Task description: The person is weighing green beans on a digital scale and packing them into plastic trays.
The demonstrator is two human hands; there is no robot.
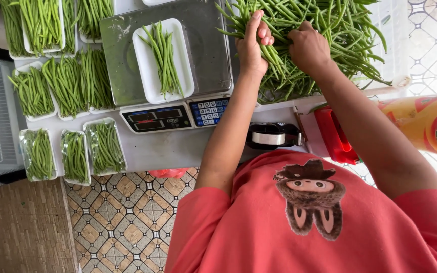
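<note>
**Green beans everywhere, both hands buried in the heap**

Shirt first, since it sits closest to the camera: a coral tee (309, 222) with a furry cartoon print. Just past it on the white counter (168, 149) there's a black tape dispenser (271, 135), and right beside that a red plastic holder (336, 135). An orange and yellow roll (423, 124) pokes in from the right edge.

Further along the counter, three film-wrapped bean trays (74, 154) lie in a row at the left. The digital scale (170, 76) comes next, keypad facing the person, with a white foam tray (163, 60) holding a small bunch of beans on its steel platter. More open trays of beans (64, 83) crowd the far left.

Farthest out is the big pile of loose green beans (330, 25) in a clear crate. Left hand (255, 45) has its fingers curled round a handful of pods, thumb pointing up. Right hand (307, 48) is closed into the heap just beside it, knuckles up, gripping beans too.
</note>
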